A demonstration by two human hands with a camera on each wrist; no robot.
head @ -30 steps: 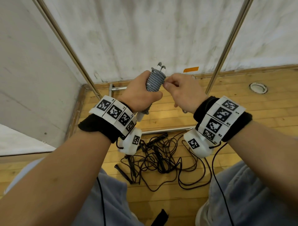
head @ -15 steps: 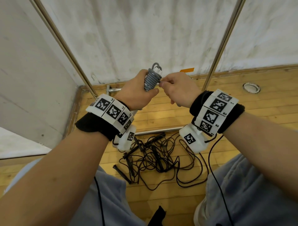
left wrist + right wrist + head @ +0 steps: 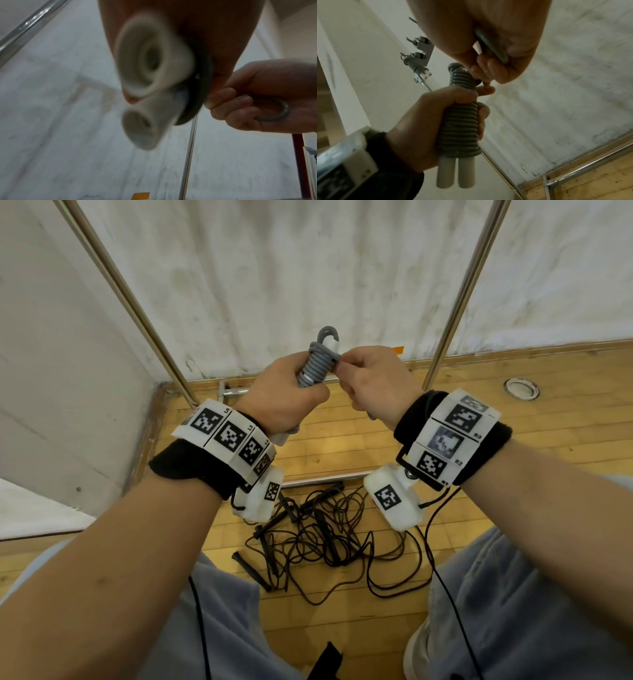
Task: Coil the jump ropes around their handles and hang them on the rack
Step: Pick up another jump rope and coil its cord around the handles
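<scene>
Jump rope [image 3: 317, 364], grey, sits at the centre of the head view, wound in tight turns around its two white handles [image 3: 455, 173], which lie side by side and poke out below the coil. The person's left hand [image 3: 286, 402] is wrapped around the bundle, holding it upright before the white wall. The right hand [image 3: 371, 381] pinches the free end of the cord at the top of the coil, a short loop of it curling through the palm in the left wrist view. To finish this step well, the tail likely needs tucking under a top turn while the left hand keeps its squeeze, so the turns do not spring loose; the small loop above the handles looks suited to a hook. Counted: one grey rope in hand; one already coiled rope [image 3: 415, 66] hanging on the rack [image 3: 423, 46], upper left of the right wrist view; a tangle of black ropes [image 3: 325, 539] on the wood floor, lower centre, too knotted to number.
</scene>
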